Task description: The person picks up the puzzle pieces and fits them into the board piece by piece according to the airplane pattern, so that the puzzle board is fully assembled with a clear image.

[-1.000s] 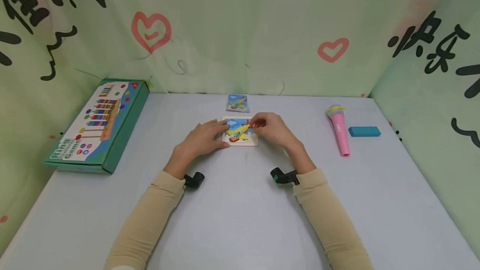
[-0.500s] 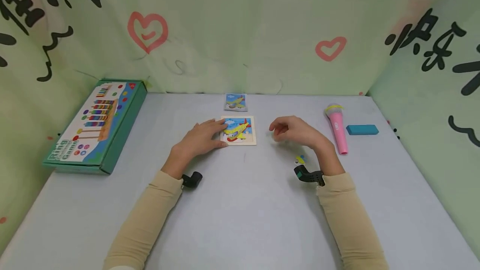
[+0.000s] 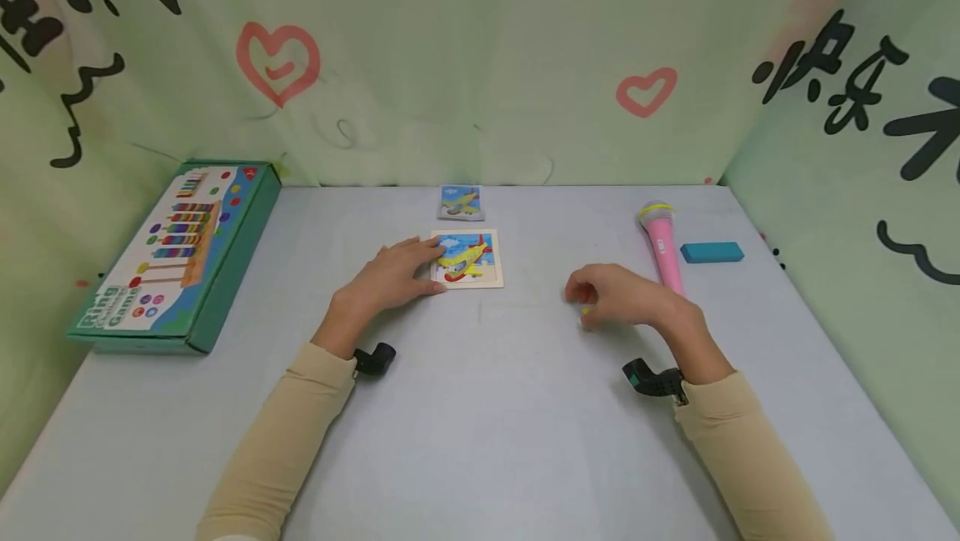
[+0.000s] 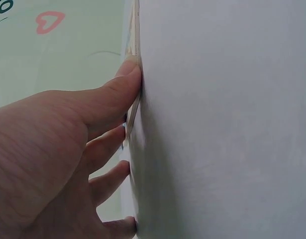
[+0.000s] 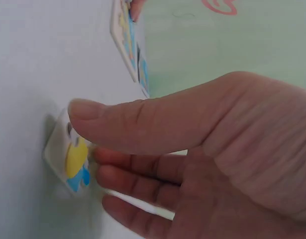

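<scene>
In the head view a small wooden jigsaw puzzle (image 3: pixel 468 262) with a yellow airplane picture lies on the table. My left hand (image 3: pixel 390 278) rests on its left side, thumb at the near edge and fingers spread over the left part. The left wrist view shows the thumb against the thin edge of the puzzle board (image 4: pixel 135 35). Farther right, my right hand (image 3: pixel 622 299) is low over the table, thumb and fingers apart around a loose puzzle piece (image 5: pixel 75 159) in yellow, blue and white. The thumb covers part of that piece; firm contact cannot be seen.
Behind the puzzle lies a small picture card (image 3: pixel 461 202) with the same airplane. A pink toy microphone (image 3: pixel 664 249) and a blue block (image 3: pixel 712 252) lie to the right. At the left stands a large green toy box (image 3: pixel 176 249). Fabric walls enclose the table.
My right hand has left the puzzle, moving right and toward me to the loose piece. My left hand stays on the board. The head view has shifted slightly.
</scene>
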The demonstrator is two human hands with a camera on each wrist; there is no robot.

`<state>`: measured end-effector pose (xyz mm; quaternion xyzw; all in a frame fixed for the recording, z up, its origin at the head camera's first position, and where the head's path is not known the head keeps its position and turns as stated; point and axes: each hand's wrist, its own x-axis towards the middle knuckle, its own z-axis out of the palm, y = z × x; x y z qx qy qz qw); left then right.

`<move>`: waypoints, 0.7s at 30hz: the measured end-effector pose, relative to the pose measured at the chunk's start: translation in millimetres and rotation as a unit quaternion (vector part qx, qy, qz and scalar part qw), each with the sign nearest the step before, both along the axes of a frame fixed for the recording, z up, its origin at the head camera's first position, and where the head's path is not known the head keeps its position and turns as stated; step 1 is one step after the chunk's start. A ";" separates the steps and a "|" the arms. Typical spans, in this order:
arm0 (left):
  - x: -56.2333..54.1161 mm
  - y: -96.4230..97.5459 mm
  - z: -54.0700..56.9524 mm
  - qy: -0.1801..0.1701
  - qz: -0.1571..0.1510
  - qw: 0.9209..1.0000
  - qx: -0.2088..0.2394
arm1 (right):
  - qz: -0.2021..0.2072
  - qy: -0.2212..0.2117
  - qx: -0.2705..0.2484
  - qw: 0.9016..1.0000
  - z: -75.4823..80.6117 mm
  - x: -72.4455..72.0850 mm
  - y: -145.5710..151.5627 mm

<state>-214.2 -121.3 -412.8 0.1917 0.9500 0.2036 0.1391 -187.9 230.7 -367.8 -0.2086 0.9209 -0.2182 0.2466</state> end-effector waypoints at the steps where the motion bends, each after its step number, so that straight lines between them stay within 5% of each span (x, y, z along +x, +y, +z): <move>1: 0.2 0.0 0.7 0.000 -0.001 1.000 0.000 | -0.003 0.002 0.009 1.000 0.8 3.1 1.0; 8: 0.2 -0.5 2.8 -0.001 0.002 1.000 0.003 | -0.034 0.025 0.077 0.996 1.0 13.4 -2.5; 17: 0.6 -0.4 -2.8 0.001 0.000 1.000 0.004 | -0.059 0.009 0.073 0.996 -3.5 15.7 -6.0; 21: 1.5 -0.4 -2.2 0.005 0.003 1.000 0.007 | -0.081 0.040 0.141 0.986 1.3 17.0 -8.2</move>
